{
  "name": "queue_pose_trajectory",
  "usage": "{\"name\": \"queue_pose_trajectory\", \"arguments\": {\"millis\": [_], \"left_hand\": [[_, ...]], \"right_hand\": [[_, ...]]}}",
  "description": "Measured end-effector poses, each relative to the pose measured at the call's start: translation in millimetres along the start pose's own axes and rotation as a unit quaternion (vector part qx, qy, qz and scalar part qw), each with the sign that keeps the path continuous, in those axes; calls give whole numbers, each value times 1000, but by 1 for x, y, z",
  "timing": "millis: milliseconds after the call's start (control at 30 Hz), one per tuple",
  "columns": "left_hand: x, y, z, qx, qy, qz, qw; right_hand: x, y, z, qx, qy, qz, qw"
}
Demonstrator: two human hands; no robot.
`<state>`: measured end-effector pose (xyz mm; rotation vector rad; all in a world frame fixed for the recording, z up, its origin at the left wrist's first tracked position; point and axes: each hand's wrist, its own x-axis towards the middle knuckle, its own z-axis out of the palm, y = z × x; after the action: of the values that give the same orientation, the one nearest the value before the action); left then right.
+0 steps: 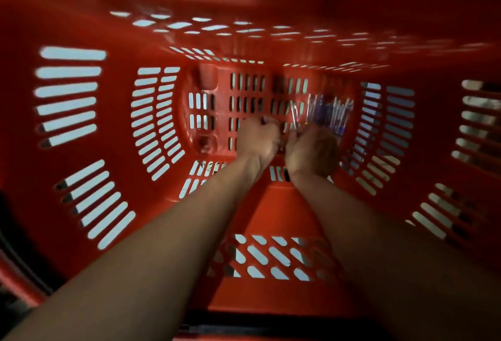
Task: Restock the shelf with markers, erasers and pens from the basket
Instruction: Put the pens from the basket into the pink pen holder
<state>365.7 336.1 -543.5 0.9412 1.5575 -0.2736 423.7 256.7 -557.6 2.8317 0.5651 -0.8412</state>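
Note:
I look down into a deep red slotted basket (151, 183), with both arms reaching to its floor. A bundle of clear pens with purple and blue parts (329, 113) lies at the right of the floor. My right hand (311, 151) sits at the near end of that bundle, its fingers curled round a few clear pens (294, 114) that stick out beyond it. My left hand (257, 138) is just to its left with the fingers curled under. Motion blur hides whether it holds anything. No markers, erasers or shelf are in view.
The basket's red walls rise on all sides, with pale floor showing through the slots. Its near rim (271, 300) runs under my forearms. The left half of the basket floor (217, 113) shows only red plastic.

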Motion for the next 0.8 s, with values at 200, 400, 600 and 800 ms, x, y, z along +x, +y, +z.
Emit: {"name": "queue_pose_trajectory", "arguments": {"millis": [200, 400, 600, 800], "left_hand": [[0, 8, -3, 25, -15, -5, 1000], [-1, 6, -5, 64, 29, 44, 997], [-5, 4, -13, 61, 32, 72, 995], [-2, 0, -11, 11, 5, 20, 1000]], "right_hand": [[-15, -1, -7, 166, -68, -84, 980], [-18, 13, -8, 185, -45, -53, 980], [2, 10, -4, 67, -17, -40, 997], [1, -3, -2, 104, -22, -1, 994]]}}
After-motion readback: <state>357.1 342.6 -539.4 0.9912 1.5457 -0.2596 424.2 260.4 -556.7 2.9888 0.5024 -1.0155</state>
